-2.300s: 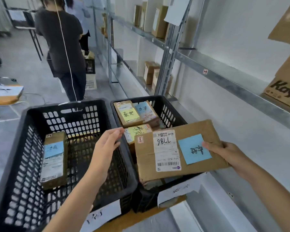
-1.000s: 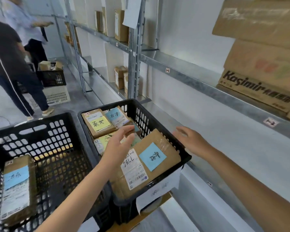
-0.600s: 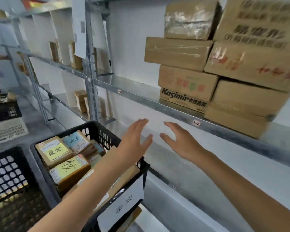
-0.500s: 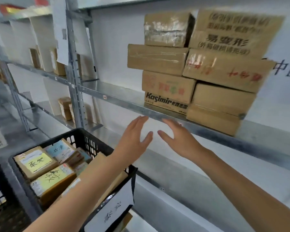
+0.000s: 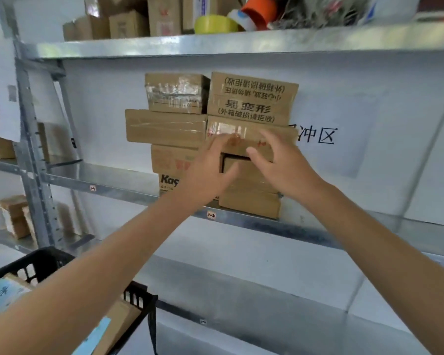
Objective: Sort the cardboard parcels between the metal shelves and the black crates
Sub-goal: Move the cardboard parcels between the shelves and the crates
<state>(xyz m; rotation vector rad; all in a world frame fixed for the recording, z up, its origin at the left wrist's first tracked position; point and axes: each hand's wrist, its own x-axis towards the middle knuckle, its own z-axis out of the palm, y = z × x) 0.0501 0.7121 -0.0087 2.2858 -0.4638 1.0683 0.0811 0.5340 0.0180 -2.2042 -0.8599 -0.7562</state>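
Parcel [image 5: 231, 126] with red print on metal shelf [image 5: 318, 235]: left hand [image 5: 208, 172] touches it straight-fingered, right hand [image 5: 285, 170] pinches its lower edge

The metal shelf [image 5: 108, 179] carries a stack of cardboard parcels [image 5: 164, 128], 2 columns side by side

Looks like a parcel stockroom or sorting depot to me. Galvanized metal shelves [image 5: 139, 193] with little slot labels [image 5: 211, 215] on the edges, taped cardboard parcels [image 5: 166, 128] stacked up, a printed zone sign [image 5: 315, 135] on the wall, tape rolls [image 5: 214, 24] up top, plus a black crate [image 5: 46, 257] of note-tagged packages.
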